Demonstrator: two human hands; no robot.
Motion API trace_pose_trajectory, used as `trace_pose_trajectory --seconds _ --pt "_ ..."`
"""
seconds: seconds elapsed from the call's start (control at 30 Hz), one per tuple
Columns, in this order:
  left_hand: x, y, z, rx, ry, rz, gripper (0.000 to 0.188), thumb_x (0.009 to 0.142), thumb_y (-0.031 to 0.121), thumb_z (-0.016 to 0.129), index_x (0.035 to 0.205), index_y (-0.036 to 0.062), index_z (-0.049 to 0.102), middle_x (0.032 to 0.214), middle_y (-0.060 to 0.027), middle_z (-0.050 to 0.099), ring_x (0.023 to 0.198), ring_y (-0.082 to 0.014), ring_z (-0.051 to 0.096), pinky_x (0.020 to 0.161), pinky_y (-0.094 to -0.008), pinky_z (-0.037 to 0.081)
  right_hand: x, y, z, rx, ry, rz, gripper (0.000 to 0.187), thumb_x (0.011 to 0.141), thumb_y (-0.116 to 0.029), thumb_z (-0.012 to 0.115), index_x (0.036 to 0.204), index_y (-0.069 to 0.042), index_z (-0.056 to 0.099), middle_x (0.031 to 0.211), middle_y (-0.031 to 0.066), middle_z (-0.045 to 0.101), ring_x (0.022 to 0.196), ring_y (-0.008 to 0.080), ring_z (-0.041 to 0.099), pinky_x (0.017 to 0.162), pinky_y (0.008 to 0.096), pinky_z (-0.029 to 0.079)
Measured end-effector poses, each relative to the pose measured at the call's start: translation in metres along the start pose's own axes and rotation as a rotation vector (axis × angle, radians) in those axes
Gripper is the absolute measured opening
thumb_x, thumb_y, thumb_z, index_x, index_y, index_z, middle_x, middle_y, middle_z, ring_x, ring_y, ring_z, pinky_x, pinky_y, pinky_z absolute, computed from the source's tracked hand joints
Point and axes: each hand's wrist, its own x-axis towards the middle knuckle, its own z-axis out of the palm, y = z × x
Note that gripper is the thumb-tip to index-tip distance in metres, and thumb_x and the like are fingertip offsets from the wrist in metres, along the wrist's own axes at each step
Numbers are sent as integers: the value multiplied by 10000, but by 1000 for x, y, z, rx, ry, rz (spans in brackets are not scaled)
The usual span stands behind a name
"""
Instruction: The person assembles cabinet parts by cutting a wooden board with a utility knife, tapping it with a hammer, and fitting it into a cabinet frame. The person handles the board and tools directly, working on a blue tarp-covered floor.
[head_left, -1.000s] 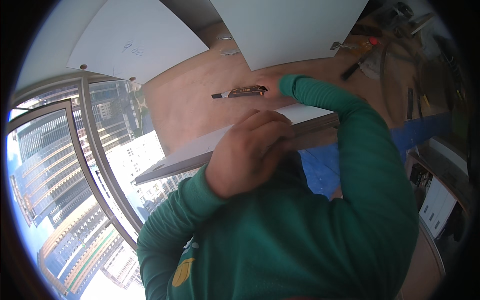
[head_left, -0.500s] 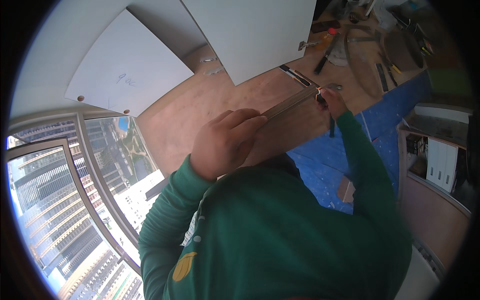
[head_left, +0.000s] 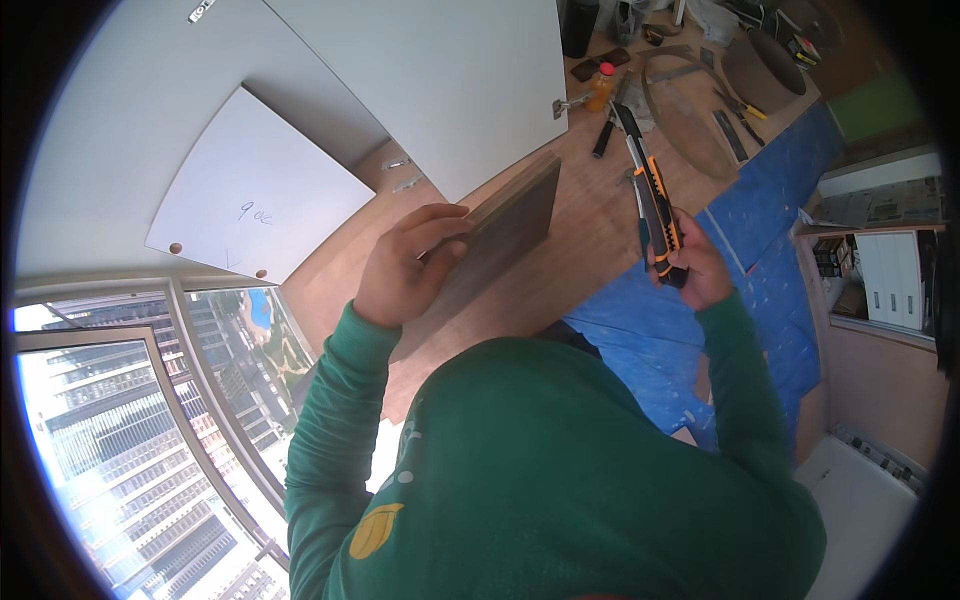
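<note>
My left hand (head_left: 408,262) grips the near left end of a narrow wooden board (head_left: 518,222), which is tilted up on its long edge above the wooden work surface (head_left: 480,305). Thumb and fingers pinch its upper edge. In my right hand (head_left: 702,266) is a black and orange utility knife (head_left: 655,192), held by the lower end of its handle with the tip pointing up and away. The knife is apart from the board. Partly behind the knife lies a hammer (head_left: 643,232).
White cabinet panels (head_left: 440,90) stand at the far side, with a loose white panel (head_left: 260,195) on the left. Farther right sit an orange bottle (head_left: 600,88), a curved wooden strip (head_left: 690,140) and several tools. Blue sheeting (head_left: 640,330) covers the floor; a window (head_left: 110,420) is at left.
My right hand has drawn the knife away from the board's far end and raised it upright toward me. My left hand has turned the board, and its broad dark face now shows.
</note>
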Motion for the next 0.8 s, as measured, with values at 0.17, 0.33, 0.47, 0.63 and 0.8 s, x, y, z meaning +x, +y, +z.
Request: trace_pose_trajectory --seconds 0.17,0.33,0.47,0.63,0.8 --pt "3 -3 0 -40 -53 -17 267 972 9 654 1231 9 717 1364 -150 678 1186 -305 686 994 -392 576 -21 -13 25 -253 130 71 314 1071 -315 662 1214 -39 626 740 19 599 572 116 603 507 277 504" --pt "7 -3 -1 -82 -134 -56 365 990 17 607 1348 43 672 1504 -159 584 1333 -326 600 1101 -417 504 -25 -13 31 -346 116 98 276 1071 -288 671 1179 -35 659 744 -3 585 555 90 585 486 262 484" --pt "10 -2 -2 -66 -176 -30 411 987 7 599 1387 76 664 1566 -151 536 1414 -332 538 1147 -426 464 -25 -14 36 -376 118 93 275 1071 -281 671 1185 -31 660 733 -12 579 552 85 580 486 260 480" --pt "11 -5 -2 -140 -202 -61 429 979 -12 587 1383 101 675 1581 -135 525 1441 -315 518 1162 -418 447 -26 -18 41 -428 126 75 269 1070 -277 673 1174 -29 670 726 -17 578 557 76 577 487 255 476" --pt "15 -6 -6 -145 -229 -83 439 986 -50 580 1391 89 677 1594 -107 514 1427 -259 514 1154 -398 431 -27 -23 45 -457 127 86 263 1069 -272 672 1165 -27 674 726 -17 580 556 76 580 488 252 477"
